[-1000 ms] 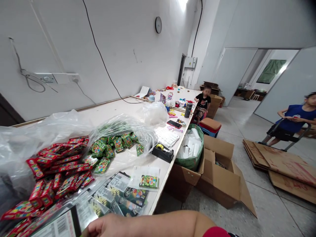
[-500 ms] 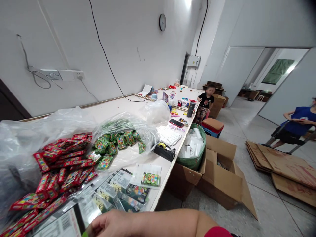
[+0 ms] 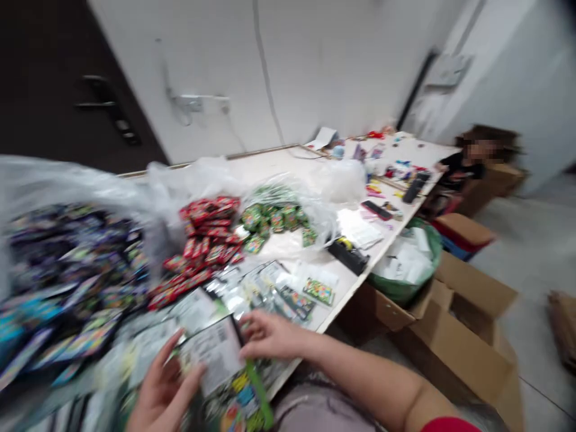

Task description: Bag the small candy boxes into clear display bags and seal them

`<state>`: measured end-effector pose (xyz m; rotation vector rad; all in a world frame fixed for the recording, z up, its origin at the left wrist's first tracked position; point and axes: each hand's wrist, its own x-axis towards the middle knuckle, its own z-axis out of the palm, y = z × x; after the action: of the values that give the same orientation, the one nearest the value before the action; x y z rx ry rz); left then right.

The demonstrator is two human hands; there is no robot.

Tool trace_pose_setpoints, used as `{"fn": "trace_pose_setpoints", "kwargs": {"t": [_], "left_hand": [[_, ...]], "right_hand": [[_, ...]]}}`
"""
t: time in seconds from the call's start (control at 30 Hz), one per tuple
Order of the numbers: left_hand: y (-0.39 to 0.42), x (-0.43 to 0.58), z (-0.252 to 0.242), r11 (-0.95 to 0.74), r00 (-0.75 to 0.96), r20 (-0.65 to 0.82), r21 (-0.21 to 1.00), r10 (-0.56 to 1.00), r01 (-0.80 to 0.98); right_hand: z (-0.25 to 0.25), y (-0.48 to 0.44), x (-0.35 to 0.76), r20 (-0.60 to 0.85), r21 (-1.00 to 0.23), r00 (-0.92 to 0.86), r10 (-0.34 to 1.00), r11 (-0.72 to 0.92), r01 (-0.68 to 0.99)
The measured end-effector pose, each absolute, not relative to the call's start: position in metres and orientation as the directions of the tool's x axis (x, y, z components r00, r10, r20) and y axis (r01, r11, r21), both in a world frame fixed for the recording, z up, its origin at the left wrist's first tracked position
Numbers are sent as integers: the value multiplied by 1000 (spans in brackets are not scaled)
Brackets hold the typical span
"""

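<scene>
Both hands hold one flat plastic packet (image 3: pixel 218 355) with a pale printed panel, a dark top edge and a green side strip, tilted above the table's front edge. My left hand (image 3: pixel 167 389) grips its left side, thumb over the front. My right hand (image 3: pixel 275 336) pinches the upper right edge. Under and behind them lie overlapping clear-and-dark packets (image 3: pixel 263 287). Small red boxes (image 3: pixel 209 240) are heaped just beyond, and green sachets (image 3: pixel 279 219) spill from a clear bag. At the left is a blurred pile of dark purple packs (image 3: pixel 76 258).
A black tape dispenser (image 3: pixel 348 256) stands near the table edge beside papers, a phone (image 3: pixel 377 210) and a dark bottle (image 3: pixel 416 187). Below are a green sack of white pieces (image 3: pixel 405 264) and an open cardboard box (image 3: pixel 463 348). A person (image 3: pixel 463 171) is at the far end.
The view has swung left and down, bringing the dark packs and door into sight. My left hand has come into view, and the packet is now between both hands.
</scene>
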<state>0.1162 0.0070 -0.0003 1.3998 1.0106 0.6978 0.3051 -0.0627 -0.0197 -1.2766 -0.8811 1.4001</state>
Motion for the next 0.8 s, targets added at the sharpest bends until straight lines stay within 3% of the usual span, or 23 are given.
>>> {"fn": "trace_pose_setpoints", "kwargs": {"t": [0.07,0.17,0.33,0.5,0.6,0.7,0.8], "left_hand": [[1,111,3,88,451,-145,985,881,145],[-1,109,7,91,488,-97,995,868,35],[-2,97,9,-50,586,15,998,810,44],[-4,91,-5,-230,510,91,949,855,217],[-3,94,-9,-249,479,119,944,870,218],[-2,96,-5,-232,466,129,958,875,171],[-1,95,-1,-216,471,134,968,872,125]], "right_hand": [[-15,-67,301,-167,-967,187,968,-124,-222],[-8,-72,298,-30,-995,264,964,-4,-100],[-5,-82,297,29,-993,146,989,12,119],[-10,-83,301,50,-957,82,995,25,289],[-13,-79,300,180,-916,124,976,120,383],[-16,-75,297,235,-920,194,953,154,360],[-17,-75,295,135,-963,230,964,73,259]]}}
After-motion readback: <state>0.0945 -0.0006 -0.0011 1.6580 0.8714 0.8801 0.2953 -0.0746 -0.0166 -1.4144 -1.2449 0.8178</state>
